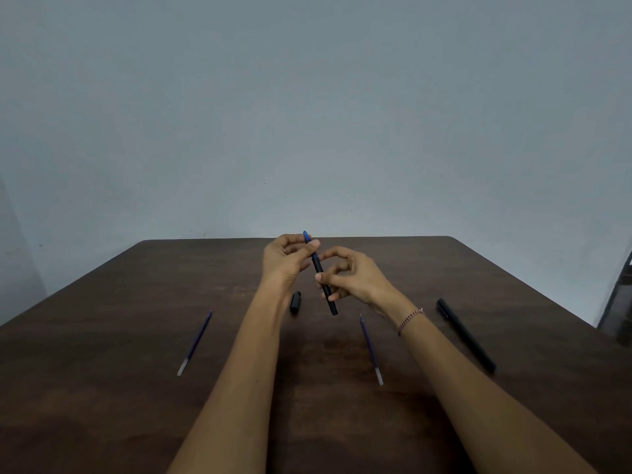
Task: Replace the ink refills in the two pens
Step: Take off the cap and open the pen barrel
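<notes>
I hold a black pen (319, 268) tilted above the table, its blue tip end pointing up and away. My left hand (285, 260) pinches the blue upper end. My right hand (349, 277) grips the black barrel lower down. The pen's black cap (295, 302) lies on the table just below my left wrist. A second black pen (465, 335), capped, lies at the right. Two blue ink refills rest on the table: the left refill (195, 342) at the left and the right refill (371, 348) under my right forearm.
The dark brown wooden table (102, 388) reaches back to a plain grey wall. A dark piece of furniture (620, 302) stands past the table's right edge.
</notes>
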`<state>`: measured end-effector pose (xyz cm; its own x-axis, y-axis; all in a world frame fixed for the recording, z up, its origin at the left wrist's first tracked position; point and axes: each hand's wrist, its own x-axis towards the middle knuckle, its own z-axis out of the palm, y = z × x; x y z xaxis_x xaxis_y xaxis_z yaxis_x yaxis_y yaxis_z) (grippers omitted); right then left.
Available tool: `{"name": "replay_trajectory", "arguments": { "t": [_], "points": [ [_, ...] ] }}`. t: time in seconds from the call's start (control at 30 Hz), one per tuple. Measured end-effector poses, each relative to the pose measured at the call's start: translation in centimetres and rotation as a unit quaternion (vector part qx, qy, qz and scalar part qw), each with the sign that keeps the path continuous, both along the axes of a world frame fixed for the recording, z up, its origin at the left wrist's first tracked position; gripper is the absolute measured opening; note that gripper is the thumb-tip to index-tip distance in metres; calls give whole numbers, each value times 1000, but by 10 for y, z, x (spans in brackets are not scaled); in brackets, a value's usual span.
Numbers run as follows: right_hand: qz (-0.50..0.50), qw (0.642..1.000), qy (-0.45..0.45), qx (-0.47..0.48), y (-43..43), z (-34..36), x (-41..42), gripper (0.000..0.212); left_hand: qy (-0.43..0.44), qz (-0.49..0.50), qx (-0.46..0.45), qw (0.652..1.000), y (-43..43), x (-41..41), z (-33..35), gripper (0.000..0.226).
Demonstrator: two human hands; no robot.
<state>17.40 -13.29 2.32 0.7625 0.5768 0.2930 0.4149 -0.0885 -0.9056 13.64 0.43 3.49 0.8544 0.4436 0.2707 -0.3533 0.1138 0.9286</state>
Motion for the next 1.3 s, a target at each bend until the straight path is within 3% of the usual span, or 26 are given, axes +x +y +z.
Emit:
{"name": "replay_trajectory", "arguments": {
  "t": [0.13,0.27,0.37,0.67,0.87,1.0,1.13,1.3],
  "points": [
    [-13,1000,-10,-16,3,-2,0,27,17,50,20,998,-1,2,0,26],
    [-35,999,-3,-1,2,-1,2,28,39,-42,-1,998,0,1,0,12],
    [-39,999,16,20,-2,0,2,29,54,-85,36,994,0,0,-1,16],
    [-20,1000,-10,-17,3,-1,-1,24,44,2,25,999,-3,1,-2,24],
    [-18,1000,6,0,1,0,-2,26,76,-89,52,992,-2,-2,-1,19],
    [-20,1000,-7,-10,2,-1,-2,26,51,-27,43,997,-3,-1,-3,4],
    [-19,998,-41,-42,5,-3,-2,27,36,29,14,999,-3,1,-3,19],
    [-16,997,-50,-51,5,-5,-1,27,40,19,-11,999,-2,0,-1,17]
  ]
}}
